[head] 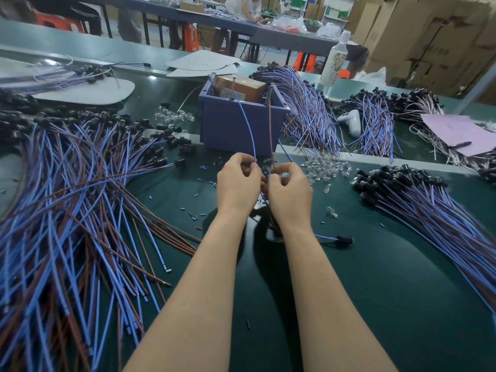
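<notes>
While both hands sit close together just in front of the blue bin [228, 130], the left hand [237, 181] pinches a blue wire [246, 122] and the right hand [290, 191] pinches a brown wire [271, 130], fingers curled in tight. Both wires run up across the bin's front wall to its rim. There's a big heap of loose wires [80, 197] left of the bin, a little pile of clear bulbs [326, 167] front-right of it, and capped wires [416, 194] further right.
</notes>
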Action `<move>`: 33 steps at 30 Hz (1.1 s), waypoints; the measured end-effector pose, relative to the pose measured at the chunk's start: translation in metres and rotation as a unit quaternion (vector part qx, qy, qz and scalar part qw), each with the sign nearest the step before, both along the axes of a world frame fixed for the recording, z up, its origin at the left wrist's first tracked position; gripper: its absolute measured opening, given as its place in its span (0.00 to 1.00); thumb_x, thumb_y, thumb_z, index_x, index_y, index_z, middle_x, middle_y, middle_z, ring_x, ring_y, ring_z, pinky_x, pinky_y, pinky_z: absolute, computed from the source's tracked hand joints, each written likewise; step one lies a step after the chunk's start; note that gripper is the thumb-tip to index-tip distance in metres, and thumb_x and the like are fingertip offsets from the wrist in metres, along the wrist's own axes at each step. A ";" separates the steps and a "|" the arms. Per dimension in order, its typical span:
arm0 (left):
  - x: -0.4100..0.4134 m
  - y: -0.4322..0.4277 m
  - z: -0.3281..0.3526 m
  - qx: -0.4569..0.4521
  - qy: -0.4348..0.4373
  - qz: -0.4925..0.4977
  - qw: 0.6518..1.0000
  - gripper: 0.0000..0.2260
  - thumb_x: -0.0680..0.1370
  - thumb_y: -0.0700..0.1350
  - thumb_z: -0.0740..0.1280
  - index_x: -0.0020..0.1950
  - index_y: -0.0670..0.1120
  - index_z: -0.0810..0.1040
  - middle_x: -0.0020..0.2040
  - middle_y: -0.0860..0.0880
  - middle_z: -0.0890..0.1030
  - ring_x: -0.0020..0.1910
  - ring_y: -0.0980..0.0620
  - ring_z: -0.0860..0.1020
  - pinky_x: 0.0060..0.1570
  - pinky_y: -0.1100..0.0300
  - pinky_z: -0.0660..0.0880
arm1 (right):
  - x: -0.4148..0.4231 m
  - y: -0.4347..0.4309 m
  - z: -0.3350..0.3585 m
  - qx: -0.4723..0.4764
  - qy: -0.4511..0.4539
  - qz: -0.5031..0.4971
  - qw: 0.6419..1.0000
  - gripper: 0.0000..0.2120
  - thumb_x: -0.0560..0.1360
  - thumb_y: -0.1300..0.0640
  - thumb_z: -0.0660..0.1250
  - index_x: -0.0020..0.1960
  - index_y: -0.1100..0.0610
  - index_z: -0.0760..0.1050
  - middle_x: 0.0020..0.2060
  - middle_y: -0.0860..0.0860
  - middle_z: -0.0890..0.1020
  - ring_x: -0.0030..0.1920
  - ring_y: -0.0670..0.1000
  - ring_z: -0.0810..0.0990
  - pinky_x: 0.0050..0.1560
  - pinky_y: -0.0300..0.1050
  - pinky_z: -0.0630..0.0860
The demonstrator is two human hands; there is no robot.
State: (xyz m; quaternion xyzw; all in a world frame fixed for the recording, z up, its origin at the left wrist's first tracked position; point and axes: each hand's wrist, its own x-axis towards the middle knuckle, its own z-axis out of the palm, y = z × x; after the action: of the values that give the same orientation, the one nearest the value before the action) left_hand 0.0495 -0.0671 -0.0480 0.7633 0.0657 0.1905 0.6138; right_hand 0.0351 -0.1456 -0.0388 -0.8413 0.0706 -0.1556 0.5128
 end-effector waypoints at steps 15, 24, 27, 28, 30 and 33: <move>0.000 0.000 0.002 0.014 0.014 0.010 1.000 0.03 0.77 0.40 0.62 0.45 0.47 0.73 0.36 0.52 0.81 0.36 0.59 0.78 0.35 0.74 0.70 | 0.003 0.000 -0.002 -0.011 -0.004 0.005 1.000 0.06 0.73 0.62 0.61 0.45 0.54 0.75 0.38 0.55 0.84 0.45 0.58 0.81 0.51 0.55 0.76; -0.001 0.000 0.003 0.021 0.032 0.006 0.999 0.01 0.77 0.41 0.63 0.46 0.46 0.73 0.44 0.46 0.83 0.45 0.49 0.80 0.49 0.57 0.75 | 0.004 -0.001 -0.005 -0.008 -0.008 0.006 1.000 0.06 0.73 0.61 0.61 0.46 0.55 0.75 0.38 0.55 0.84 0.46 0.58 0.81 0.51 0.55 0.76; -0.002 0.000 0.003 0.018 0.035 0.006 0.999 0.01 0.77 0.41 0.63 0.46 0.46 0.73 0.43 0.47 0.83 0.44 0.50 0.80 0.47 0.59 0.74 | 0.005 -0.001 -0.006 -0.007 -0.009 0.008 1.000 0.05 0.73 0.61 0.61 0.46 0.54 0.75 0.38 0.55 0.84 0.46 0.58 0.81 0.52 0.55 0.76; -0.002 0.000 0.003 0.018 0.036 0.006 0.999 0.01 0.77 0.41 0.63 0.46 0.46 0.73 0.43 0.47 0.83 0.44 0.51 0.80 0.46 0.60 0.74 | 0.005 -0.001 -0.006 -0.007 -0.010 0.009 1.000 0.05 0.73 0.61 0.61 0.46 0.54 0.75 0.38 0.55 0.84 0.46 0.58 0.81 0.52 0.56 0.76; -0.002 0.000 0.003 0.018 0.037 0.005 0.999 0.01 0.77 0.41 0.63 0.46 0.46 0.73 0.43 0.47 0.83 0.43 0.51 0.80 0.45 0.61 0.73 | 0.004 -0.002 -0.006 -0.008 -0.010 0.010 1.000 0.05 0.73 0.61 0.61 0.46 0.53 0.74 0.38 0.55 0.83 0.46 0.58 0.81 0.51 0.56 0.76; -0.002 0.000 0.003 0.013 0.037 0.006 0.999 0.01 0.77 0.41 0.63 0.46 0.46 0.73 0.42 0.47 0.83 0.43 0.51 0.80 0.44 0.61 0.73 | 0.005 -0.002 -0.006 -0.008 -0.009 0.014 1.000 0.05 0.73 0.61 0.61 0.45 0.53 0.74 0.38 0.54 0.84 0.46 0.58 0.81 0.51 0.56 0.77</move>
State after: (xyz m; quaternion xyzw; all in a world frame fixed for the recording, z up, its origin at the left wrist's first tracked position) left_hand 0.0476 -0.0667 -0.0449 0.7775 0.0903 0.1664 0.5996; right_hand 0.0402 -0.1480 -0.0453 -0.8449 0.0528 -0.1570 0.5087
